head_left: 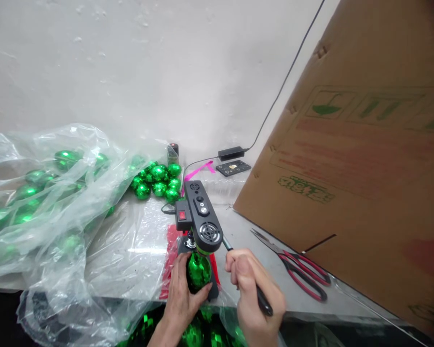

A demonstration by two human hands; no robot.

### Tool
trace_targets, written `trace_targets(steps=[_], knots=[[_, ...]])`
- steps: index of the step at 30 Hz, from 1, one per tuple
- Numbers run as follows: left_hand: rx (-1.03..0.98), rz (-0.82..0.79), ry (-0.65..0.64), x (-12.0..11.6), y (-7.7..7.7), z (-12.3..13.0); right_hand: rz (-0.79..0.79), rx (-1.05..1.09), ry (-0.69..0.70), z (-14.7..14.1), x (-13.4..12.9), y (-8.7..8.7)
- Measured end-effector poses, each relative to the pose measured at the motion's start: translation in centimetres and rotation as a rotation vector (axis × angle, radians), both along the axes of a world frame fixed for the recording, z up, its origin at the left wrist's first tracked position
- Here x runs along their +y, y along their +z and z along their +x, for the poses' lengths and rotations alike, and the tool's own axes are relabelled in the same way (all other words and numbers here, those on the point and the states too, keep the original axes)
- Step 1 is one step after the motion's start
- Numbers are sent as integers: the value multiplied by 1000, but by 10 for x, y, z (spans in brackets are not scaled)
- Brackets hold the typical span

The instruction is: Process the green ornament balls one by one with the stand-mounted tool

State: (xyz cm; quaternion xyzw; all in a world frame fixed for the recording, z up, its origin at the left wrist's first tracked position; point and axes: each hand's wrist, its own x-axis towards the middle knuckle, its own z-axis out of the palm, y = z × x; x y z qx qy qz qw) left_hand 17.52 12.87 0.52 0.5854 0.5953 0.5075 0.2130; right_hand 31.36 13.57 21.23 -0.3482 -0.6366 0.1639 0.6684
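My left hand grips a shiny green faceted ball, thumb at its near right and fingers along its left. The ball sits right under the front end of a small black press-like machine with round grilles and a red switch. My right hand is closed around the black-handled lever on the machine's right side. Whether the machine's underside touches the ball is hard to make out. Below the table edge, more green mirrored balls show near my wrists.
A clear plastic bag of green balls spreads over the left. Loose green balls lie behind it, beside a small dark bottle. Red-handled scissors lie at right, before a large cardboard box. A power adapter sits by the wall.
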Motion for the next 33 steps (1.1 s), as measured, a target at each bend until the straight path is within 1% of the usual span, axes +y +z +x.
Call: trace_targets(steps=[4,9,14,19,22,26,33], knots=[[0,-28,-38,2,1,-3,7,4,8,0,0,-1],[-53,-70,-9,14,7,0,12,-5,-10,0,0,2],[-123,-99,-35,20,6,3,8,-10,-26,1,-3,2],[-128,-89,-15,22,3,5,12,-23,-30,1,-2,-9],[-115,-83,-8,23,3,6,36,7,-15,1,-2,-16],[-98,-63,-16,22,4,6,31,17,-11,1,-3,-22],[-89,-68,-17,20,4,7,111,42,-52,-2,1,-34]])
